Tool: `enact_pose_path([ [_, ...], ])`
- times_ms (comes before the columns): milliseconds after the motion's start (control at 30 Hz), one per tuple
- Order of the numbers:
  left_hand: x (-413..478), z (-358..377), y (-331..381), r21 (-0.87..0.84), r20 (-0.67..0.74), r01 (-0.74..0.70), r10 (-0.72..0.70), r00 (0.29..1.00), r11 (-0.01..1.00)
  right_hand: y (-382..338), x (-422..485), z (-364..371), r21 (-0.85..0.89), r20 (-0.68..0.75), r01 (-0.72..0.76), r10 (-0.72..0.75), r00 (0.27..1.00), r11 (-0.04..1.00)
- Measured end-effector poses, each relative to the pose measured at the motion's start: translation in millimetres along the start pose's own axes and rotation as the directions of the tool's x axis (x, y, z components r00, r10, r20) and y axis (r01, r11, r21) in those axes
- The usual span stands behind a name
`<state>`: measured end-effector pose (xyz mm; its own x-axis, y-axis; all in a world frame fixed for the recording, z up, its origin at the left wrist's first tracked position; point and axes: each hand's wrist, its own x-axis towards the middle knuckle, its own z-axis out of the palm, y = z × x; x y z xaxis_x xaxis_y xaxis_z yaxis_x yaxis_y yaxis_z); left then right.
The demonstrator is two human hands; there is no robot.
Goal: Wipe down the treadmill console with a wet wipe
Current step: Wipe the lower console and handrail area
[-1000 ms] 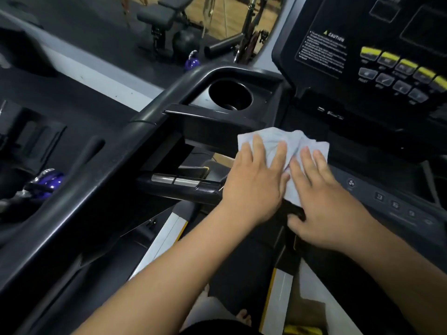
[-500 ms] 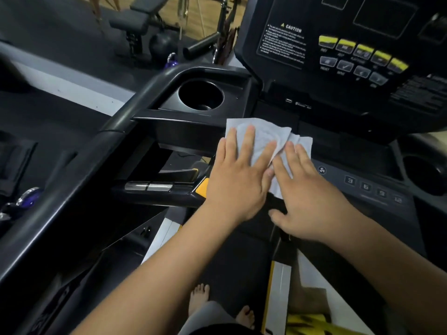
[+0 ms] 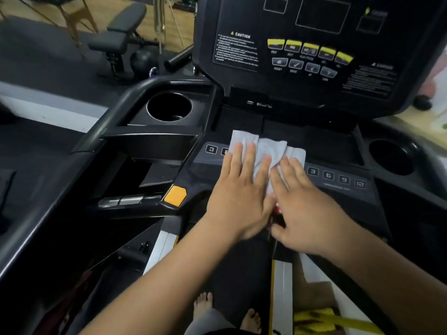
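A white wet wipe [image 3: 268,147] lies crumpled on the lower button strip of the black treadmill console [image 3: 338,189]. My left hand [image 3: 239,192] presses flat on the wipe's left half, fingers spread. Beside it, my right hand [image 3: 304,201] presses flat on the wipe's right half, thumbs nearly touching. Numbered keys show to the left and right of the wipe. The upright panel [image 3: 302,52] with yellow buttons and a caution label rises behind. A small red part peeks between my thumbs.
A cup holder [image 3: 169,107] sits left of the panel and another [image 3: 391,155] at the right. A black handrail [image 3: 60,189] runs down the left, with an orange button [image 3: 175,195]. A weight bench [image 3: 118,39] stands on the floor beyond. My bare feet [image 3: 227,310] are on the belt.
Both hands have slid the wipe rightward along the button strip, from near the left cup holder to the strip's middle. My view has turned right, showing more of the console.
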<state>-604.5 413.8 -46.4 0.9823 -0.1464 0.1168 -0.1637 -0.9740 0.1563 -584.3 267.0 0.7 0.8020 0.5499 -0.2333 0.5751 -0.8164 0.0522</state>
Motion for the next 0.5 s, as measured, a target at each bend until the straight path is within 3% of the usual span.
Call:
enact_pose_path([
  [200, -36, 6, 33, -0.021, -0.008, -0.093, 0.093, 0.996, 0.995, 23, -44, 23, 0.049, -0.055, -0.028, 0.030, 0.998, 0.998],
  [333, 11, -11, 53, 0.042, 0.125, -0.123, 0.116, 0.985, 0.992, 46, -28, 12, 0.097, -0.044, -0.115, 0.120, 0.992, 0.989],
  [500, -12, 12, 72, 0.005, 0.062, -0.220, 0.219, 0.974, 0.975, 45, -72, 34, 0.073, -0.069, -0.149, 0.154, 0.986, 0.986],
])
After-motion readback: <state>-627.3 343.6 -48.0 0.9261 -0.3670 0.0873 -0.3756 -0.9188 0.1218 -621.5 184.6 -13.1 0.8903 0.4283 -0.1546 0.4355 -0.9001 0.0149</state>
